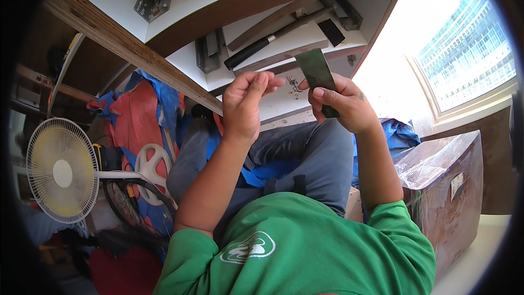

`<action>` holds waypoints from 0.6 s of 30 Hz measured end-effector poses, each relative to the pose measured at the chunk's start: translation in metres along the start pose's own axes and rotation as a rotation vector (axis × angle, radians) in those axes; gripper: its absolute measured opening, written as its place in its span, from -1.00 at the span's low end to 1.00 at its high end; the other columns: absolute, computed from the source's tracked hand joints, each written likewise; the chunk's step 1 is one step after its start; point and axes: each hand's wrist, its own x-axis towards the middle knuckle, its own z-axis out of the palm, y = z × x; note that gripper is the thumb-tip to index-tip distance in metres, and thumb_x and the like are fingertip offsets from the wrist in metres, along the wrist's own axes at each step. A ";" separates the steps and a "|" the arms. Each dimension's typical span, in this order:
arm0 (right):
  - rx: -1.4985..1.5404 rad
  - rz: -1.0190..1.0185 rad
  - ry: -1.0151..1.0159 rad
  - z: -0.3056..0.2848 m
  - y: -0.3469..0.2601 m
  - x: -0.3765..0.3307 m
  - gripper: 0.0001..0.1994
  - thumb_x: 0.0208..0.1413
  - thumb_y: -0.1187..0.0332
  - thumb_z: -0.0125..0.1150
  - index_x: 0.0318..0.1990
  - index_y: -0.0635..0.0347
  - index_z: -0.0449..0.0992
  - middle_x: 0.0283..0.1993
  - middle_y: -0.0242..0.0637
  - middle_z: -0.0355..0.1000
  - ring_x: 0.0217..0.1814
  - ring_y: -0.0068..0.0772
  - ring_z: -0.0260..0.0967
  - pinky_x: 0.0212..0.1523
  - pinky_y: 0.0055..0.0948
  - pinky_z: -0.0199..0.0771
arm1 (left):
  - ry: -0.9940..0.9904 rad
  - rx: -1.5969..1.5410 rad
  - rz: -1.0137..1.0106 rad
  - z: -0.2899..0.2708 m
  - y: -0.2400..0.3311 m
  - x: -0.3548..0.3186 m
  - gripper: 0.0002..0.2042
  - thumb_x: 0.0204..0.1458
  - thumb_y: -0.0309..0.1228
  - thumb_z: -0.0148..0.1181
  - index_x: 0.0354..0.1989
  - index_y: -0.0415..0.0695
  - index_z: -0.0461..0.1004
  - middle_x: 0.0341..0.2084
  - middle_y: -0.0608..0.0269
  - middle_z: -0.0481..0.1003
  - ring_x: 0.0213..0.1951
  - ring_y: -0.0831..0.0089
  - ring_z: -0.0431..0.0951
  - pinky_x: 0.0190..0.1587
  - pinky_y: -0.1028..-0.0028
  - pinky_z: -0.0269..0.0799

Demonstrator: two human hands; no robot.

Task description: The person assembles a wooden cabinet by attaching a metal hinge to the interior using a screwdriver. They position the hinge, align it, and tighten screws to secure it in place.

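Note:
My right hand [349, 101] grips a flat, dark green rectangular piece [315, 69], thumb on its near face and fingers behind it. The piece stands tilted, its top end reaching up toward the shelf. Just to its left, my left hand [245, 98] is raised with its fingers curled and the thumb pressed against them. Whatever may be between those fingertips is hidden. Beyond the hands, a knife-like tool with a black handle [250, 53] lies in the open cabinet compartment, beside a small black block [331, 32].
Metal drawer runners [207, 53] rest inside the cabinet [164, 49]. Small dark screws [295, 83] lie on a white surface beneath it. A white fan [63, 173] is at the left, by red and blue sheeting [134, 112]. Right of me stands a plastic-wrapped brown box [447, 196] below a window [469, 49].

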 end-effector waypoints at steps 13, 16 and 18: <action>-0.350 -0.010 0.181 0.002 0.007 0.007 -0.55 0.39 0.09 0.10 0.19 0.28 0.50 -0.50 -0.57 0.16 -0.46 -0.69 0.09 -0.41 -0.59 0.11 | 0.076 0.095 -0.249 -0.073 -0.040 -0.077 -0.75 0.41 -0.31 -0.01 -0.25 -0.19 0.50 -0.31 0.12 0.63 -0.16 0.43 0.60 0.00 0.45 0.45; -0.362 0.019 0.222 0.007 0.008 0.010 -0.54 0.34 0.10 0.16 0.20 0.29 0.50 -0.48 -0.57 0.19 -0.43 -0.69 0.10 -0.39 -0.60 0.11 | -0.037 0.004 -0.167 -0.065 -0.024 -0.074 -0.73 0.41 -0.28 -0.01 -0.28 -0.19 0.49 -0.43 0.12 0.60 -0.24 0.37 0.60 -0.05 0.41 0.45; -0.359 -0.089 0.231 0.010 0.008 0.010 -0.52 0.31 0.10 0.22 0.20 0.30 0.51 -0.45 -0.57 0.21 -0.41 -0.69 0.10 -0.37 -0.61 0.11 | -0.208 -0.057 -0.055 -0.055 -0.001 -0.070 -0.69 0.40 -0.23 0.01 -0.29 -0.21 0.49 -0.49 0.11 0.57 -0.29 0.35 0.58 -0.09 0.39 0.45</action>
